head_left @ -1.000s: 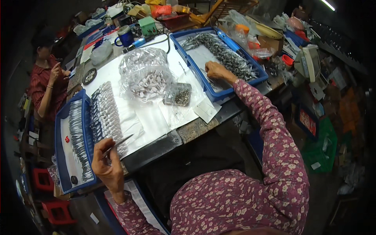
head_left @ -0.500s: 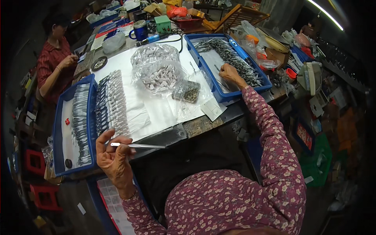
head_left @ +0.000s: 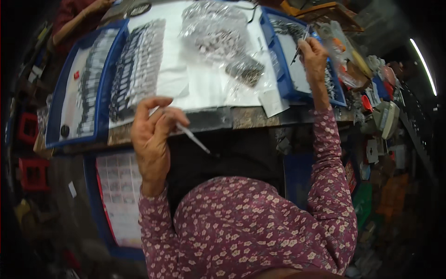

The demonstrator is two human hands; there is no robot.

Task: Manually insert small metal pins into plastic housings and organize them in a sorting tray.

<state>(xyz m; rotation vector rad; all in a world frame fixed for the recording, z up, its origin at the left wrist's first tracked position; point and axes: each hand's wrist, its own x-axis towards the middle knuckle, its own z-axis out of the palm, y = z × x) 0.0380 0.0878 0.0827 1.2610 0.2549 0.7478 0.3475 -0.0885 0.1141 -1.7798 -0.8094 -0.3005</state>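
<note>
Silvery and thin, a pointed metal tool [head_left: 188, 132] is pinched between the thumb and curled fingers of the left hand [head_left: 151, 135], its tip slanting down toward the person's lap, just in front of the table edge [head_left: 223, 118]. That hand is closed loosely around the tool, raised off the work surface. The right hand [head_left: 313, 58] reaches out over a blue tray [head_left: 283, 79] at the right end of the table and grips a second slim dark tool [head_left: 299, 46] between closed fingertips, point angled down into the tray; what the tip touches is too small to tell, perhaps one of the small metal pieces heaped there. Between the hands lies a white sheet [head_left: 200, 88] carrying rows of small dark parts [head_left: 137, 65] and two clear plastic bags [head_left: 216, 32] of metal bits. Another blue tray [head_left: 58, 116] with more rows sits at the left end. Beyond it, another person's forearm [head_left: 76, 23] rests near the far corner.
</note>
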